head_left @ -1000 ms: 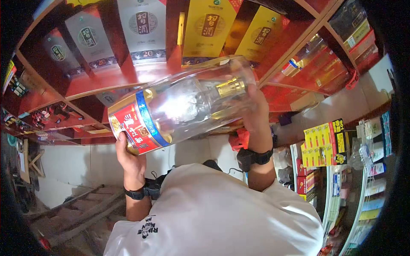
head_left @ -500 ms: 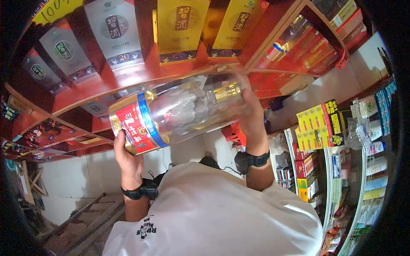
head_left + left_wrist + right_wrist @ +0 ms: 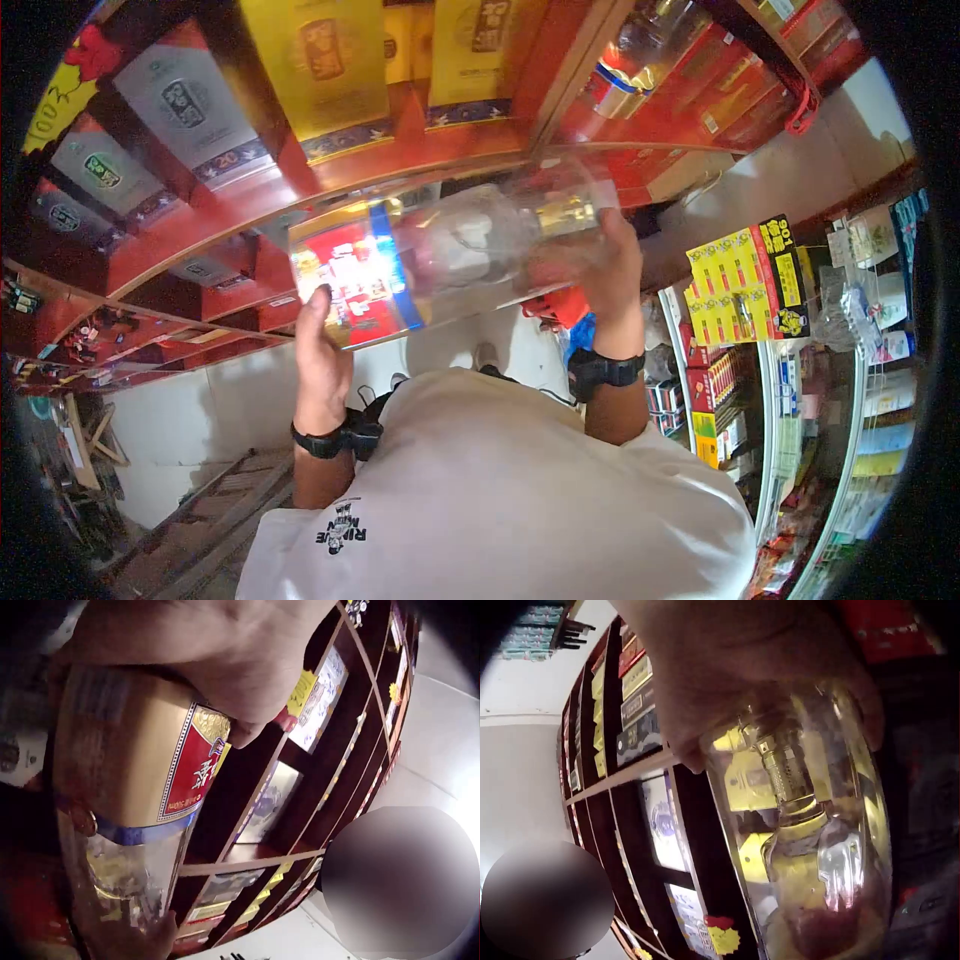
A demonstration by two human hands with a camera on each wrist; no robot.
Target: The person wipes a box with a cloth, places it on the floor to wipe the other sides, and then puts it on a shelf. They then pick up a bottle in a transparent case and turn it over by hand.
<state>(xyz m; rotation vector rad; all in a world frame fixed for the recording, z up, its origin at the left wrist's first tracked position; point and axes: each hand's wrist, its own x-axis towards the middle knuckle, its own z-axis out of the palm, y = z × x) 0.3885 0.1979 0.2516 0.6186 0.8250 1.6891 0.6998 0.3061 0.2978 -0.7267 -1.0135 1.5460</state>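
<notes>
A clear cylindrical liquor package (image 3: 470, 240) lies sideways between my hands, in front of the red shelves. Through its wall shows a glass bottle with a gold cap (image 3: 787, 769). Its gold base (image 3: 127, 742) carries a red label (image 3: 345, 275) and a blue band (image 3: 400, 260). My left hand (image 3: 325, 370) grips the base end, thumb on the label side. At the clear end, my right hand (image 3: 615, 280) holds the cylinder around the cap; in the right wrist view its fingers spread over that end.
Grey boxes (image 3: 190, 110) and yellow boxes (image 3: 320, 75) stand on the wooden shelf (image 3: 400, 180) ahead. A similar gold-based package (image 3: 625, 85) sits further right. Yellow cards (image 3: 735, 290) hang by racks on the right. Lower left, a wooden ladder (image 3: 215, 520) leans near the floor.
The head view has turned, so the shelf boxes appear further left and higher. The package has shifted slightly right in view, with glare now on its label. Both hands keep their hold.
</notes>
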